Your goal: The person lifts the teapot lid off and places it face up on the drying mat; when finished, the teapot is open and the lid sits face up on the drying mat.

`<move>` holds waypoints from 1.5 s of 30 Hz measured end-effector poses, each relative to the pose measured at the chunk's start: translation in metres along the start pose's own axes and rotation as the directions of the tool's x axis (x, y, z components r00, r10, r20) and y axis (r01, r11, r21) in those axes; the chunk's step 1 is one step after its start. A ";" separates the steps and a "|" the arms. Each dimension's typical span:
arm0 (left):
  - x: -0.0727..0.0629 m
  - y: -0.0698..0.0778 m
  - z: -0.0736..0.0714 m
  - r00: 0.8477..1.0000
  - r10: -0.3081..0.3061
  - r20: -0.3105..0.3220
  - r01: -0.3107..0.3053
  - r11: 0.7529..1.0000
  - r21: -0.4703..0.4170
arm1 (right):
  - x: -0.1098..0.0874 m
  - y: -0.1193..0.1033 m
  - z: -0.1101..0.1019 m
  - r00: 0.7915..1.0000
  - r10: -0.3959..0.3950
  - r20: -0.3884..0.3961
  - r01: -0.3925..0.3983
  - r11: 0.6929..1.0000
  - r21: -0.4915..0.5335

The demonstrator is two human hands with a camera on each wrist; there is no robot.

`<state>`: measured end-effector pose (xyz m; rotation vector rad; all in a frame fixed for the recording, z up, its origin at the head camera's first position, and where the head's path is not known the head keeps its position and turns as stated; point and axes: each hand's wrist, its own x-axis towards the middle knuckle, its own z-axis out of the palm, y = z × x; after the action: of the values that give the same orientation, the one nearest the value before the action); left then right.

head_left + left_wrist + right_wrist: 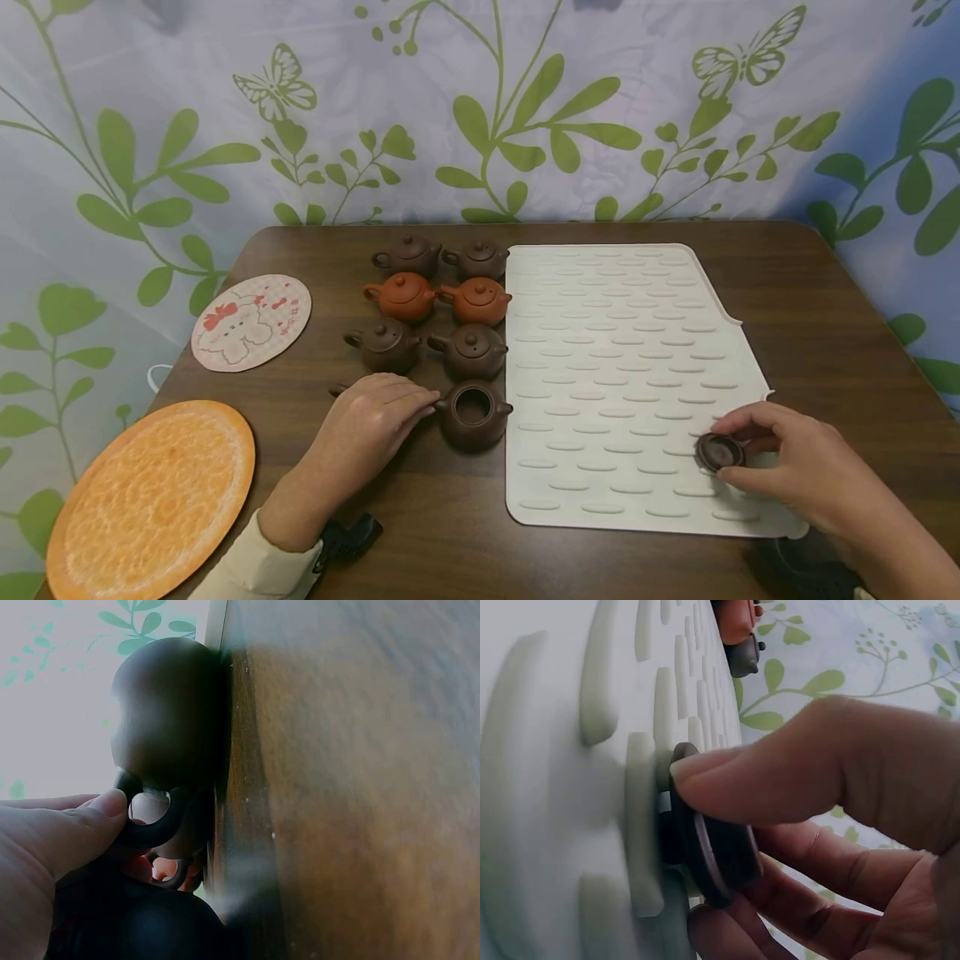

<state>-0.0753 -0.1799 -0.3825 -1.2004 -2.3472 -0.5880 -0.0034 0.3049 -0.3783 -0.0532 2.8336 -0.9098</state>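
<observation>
My left hand [378,421] pinches the loop handle of a dark brown teapot [474,427] between thumb and fingers. That teapot has no lid on, and its round mouth faces up. In the left wrist view the thumb lies against the top of the teapot handle [154,829]. Another dark teapot is mostly hidden behind this hand. Over the front right of the white ridged mat [637,492], my right hand [795,450] holds a small dark teapot lid [720,452] by its edge. It is upside down, its hollow side up and its knob [669,836] close to the mat.
Lidded teapots stand in two columns left of the mat: dark ones [468,352] and orange-red ones [402,297]. Farther left lie an oval pad with a cartoon bear [251,325] and a round orange placemat [153,500]. A leaf-print cloth [420,83] hangs behind the wooden table [450,533].
</observation>
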 end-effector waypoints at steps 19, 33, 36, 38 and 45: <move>0.002 0.005 0.000 1.000 -0.001 0.031 0.000 1.000 0.001 | -0.014 -0.012 -0.004 0.998 0.034 -0.052 -0.038 0.996 -0.077; 0.002 0.009 -0.004 1.000 0.022 0.008 -0.022 1.000 0.010 | 0.007 -0.047 -0.014 0.984 -0.108 -0.139 0.092 0.989 -0.117; 0.001 0.008 -0.006 1.000 0.017 0.009 -0.018 1.000 0.016 | 0.020 -0.063 -0.016 0.975 -0.169 -0.145 0.153 0.982 -0.115; 0.001 0.008 -0.008 1.000 0.012 0.012 -0.012 1.000 0.021 | 0.030 -0.077 -0.018 0.966 -0.212 -0.145 0.196 0.973 -0.117; 0.006 0.007 -0.010 1.000 0.007 0.011 -0.007 1.000 0.018 | 0.064 -0.128 -0.017 0.935 -0.343 -0.092 0.331 0.936 -0.122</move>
<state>-0.0702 -0.1779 -0.3700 -1.2064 -2.3512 -0.5576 -0.0710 0.2050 -0.2996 -0.5346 3.0316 -0.8459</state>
